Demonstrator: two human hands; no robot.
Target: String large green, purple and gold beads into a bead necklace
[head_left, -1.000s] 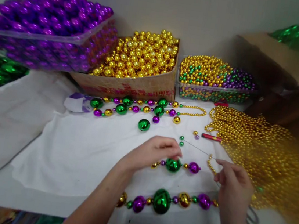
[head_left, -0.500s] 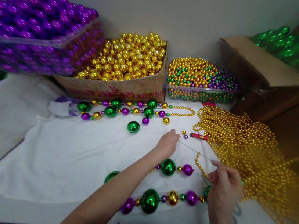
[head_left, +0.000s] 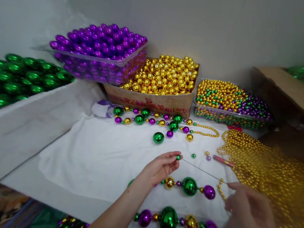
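My left hand pinches a small green bead at the tip of a long thin needle. The needle slopes down to my right hand, closed on its other end and smeared by motion. Close to the right fingers lies a short piece of small gold bead chain. Below my hands, a strand of large green, purple and gold beads runs across the white cloth, partly hidden by my right hand. A second strand lies just above it, its left part behind my left wrist.
Loose beads, such as a green one, lie beyond my hands, near a finished-looking necklace. Behind stand a purple-bead bin, a box of gold beads and a small-bead tray. Gold bead chains heap at right beside a red stick.
The view has swung left. My left hand has turned, and a small green bead now shows in its fingers at the needle tip. Another small green bead is visible on the cloth.
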